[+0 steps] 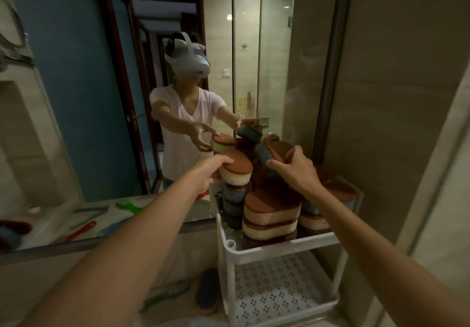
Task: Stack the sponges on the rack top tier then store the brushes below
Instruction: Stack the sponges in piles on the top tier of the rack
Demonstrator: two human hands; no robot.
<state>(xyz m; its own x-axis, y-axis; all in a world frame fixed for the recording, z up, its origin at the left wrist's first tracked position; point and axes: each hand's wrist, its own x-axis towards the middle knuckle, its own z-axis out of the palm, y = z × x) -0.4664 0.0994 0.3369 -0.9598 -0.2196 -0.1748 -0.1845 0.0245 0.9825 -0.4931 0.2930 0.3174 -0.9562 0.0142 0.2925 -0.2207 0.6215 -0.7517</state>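
Observation:
A white two-tier rack stands against a mirror. Its top tier carries several stacks of brown-topped sponges. My left hand grips a cream sponge with a brown top on the back-left stack. My right hand holds a blue sponge with a brown top, tilted, above the middle of the stacks. The lower tier is a bare perforated shelf. A green brush and a dark brush lie on the floor left of the rack.
The mirror behind the rack reflects a person, the sponges and the brushes. A tiled wall closes the right side. A ledge runs along the mirror's bottom edge at the left.

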